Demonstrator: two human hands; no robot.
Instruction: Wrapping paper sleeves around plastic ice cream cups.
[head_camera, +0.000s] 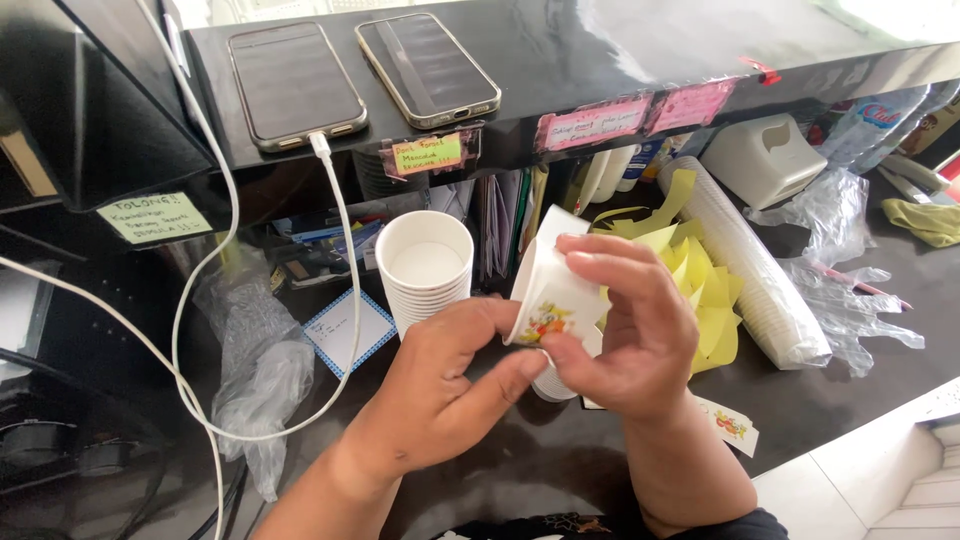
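My right hand (630, 325) grips a white paper cup (548, 285), tilted with its mouth toward the shelf. The cup's side bears a colourful picture sticker. My left hand (445, 385) reaches in from below left, thumb and forefinger pressing on the sticker at the cup's lower edge. Just under the held cup, partly hidden, sits another white cup (555, 385). An upright stack of white paper cups (425, 270) stands to the left of my hands. A strip with a similar picture sticker (728, 423) lies on the dark counter (540, 450) beside my right wrist.
Two phones (295, 82) (427, 68) lie on the black shelf above, one plugged into a white cable (340, 250). A long sleeve of cups in clear plastic (755, 275) lies at right beside yellow paper (700, 290). Crumpled plastic bags (265, 375) sit left.
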